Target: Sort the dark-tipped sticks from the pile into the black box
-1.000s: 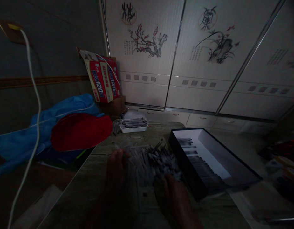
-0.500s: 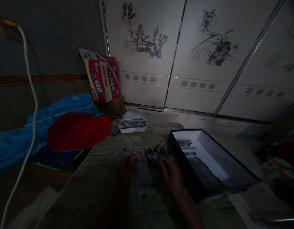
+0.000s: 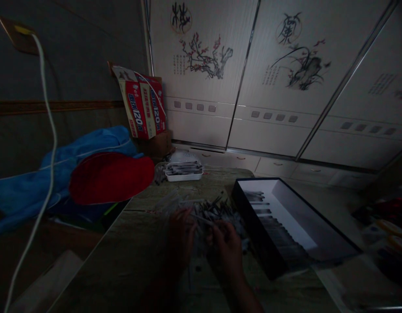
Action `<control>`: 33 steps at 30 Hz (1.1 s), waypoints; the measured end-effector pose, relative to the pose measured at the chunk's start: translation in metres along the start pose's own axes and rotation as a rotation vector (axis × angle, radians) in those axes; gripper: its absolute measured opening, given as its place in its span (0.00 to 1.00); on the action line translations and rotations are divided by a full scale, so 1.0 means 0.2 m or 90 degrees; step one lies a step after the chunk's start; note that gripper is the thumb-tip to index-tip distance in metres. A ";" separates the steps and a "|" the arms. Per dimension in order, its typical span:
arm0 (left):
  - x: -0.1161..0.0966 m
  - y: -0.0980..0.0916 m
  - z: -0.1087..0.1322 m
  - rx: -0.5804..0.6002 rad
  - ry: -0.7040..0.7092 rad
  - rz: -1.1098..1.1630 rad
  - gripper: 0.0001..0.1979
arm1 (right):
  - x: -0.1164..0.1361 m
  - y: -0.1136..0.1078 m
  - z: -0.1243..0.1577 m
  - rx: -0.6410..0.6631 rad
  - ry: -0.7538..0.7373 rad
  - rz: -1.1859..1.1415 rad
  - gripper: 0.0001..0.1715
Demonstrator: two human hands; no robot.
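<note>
A thin, pale pen-like stick spans the gap between my two hands above the table. My left hand pinches its left end, and my right hand has its fingers closed on the right end. Just beyond and under the hands lies a loose pile of similar sticks, some dark-tipped, others clear; dim light hides their detail. Close by on the right, a black-sided box with a white interior holds a row of sticks laid side by side.
A white tray full of thin sticks stands at the table's back, beside a clear plastic bag. Blue and red cloth lies left of the table. A white cable hangs at the left; a red carton stands behind.
Both hands were apart over the pile; they have come closer together, and one stick is now held between them. The view has shifted slightly.
</note>
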State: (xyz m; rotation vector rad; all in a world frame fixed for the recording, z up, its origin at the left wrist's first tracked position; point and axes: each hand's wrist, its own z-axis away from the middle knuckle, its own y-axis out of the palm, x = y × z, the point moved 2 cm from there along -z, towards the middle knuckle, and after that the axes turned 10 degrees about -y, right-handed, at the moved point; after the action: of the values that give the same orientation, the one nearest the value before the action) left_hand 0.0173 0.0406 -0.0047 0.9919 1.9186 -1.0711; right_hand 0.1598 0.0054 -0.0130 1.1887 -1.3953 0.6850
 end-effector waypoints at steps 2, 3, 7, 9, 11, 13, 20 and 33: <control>0.01 0.00 0.00 -0.034 -0.142 0.102 0.13 | -0.03 -0.02 -0.01 -0.024 0.022 -0.055 0.19; 0.01 0.01 0.00 -0.005 -0.206 0.154 0.12 | -0.04 -0.02 -0.01 -0.025 0.020 -0.068 0.19; 0.01 0.05 -0.01 0.207 -0.333 0.313 0.16 | -0.07 -0.02 0.00 0.027 -0.004 -0.039 0.19; 0.02 0.06 -0.02 0.217 -0.375 0.362 0.19 | -0.08 -0.02 0.01 0.063 -0.006 -0.014 0.20; 0.04 0.05 -0.03 0.196 -0.403 0.391 0.20 | -0.09 -0.02 0.01 0.081 0.000 0.008 0.21; 0.05 0.05 -0.04 0.185 -0.412 0.402 0.21 | -0.10 -0.03 0.01 0.087 -0.010 0.042 0.23; 0.05 0.04 -0.05 0.194 -0.388 0.399 0.22 | -0.12 -0.04 0.00 0.140 -0.031 0.095 0.28; 0.05 0.03 -0.05 0.193 -0.375 0.378 0.24 | -0.10 -0.05 0.01 0.156 -0.072 0.121 0.20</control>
State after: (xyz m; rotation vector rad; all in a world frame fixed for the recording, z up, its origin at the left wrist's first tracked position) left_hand 0.0155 0.0553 -0.0112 1.1477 0.9234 -1.1385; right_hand 0.1653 0.0069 -0.0346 1.3123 -1.5656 0.9556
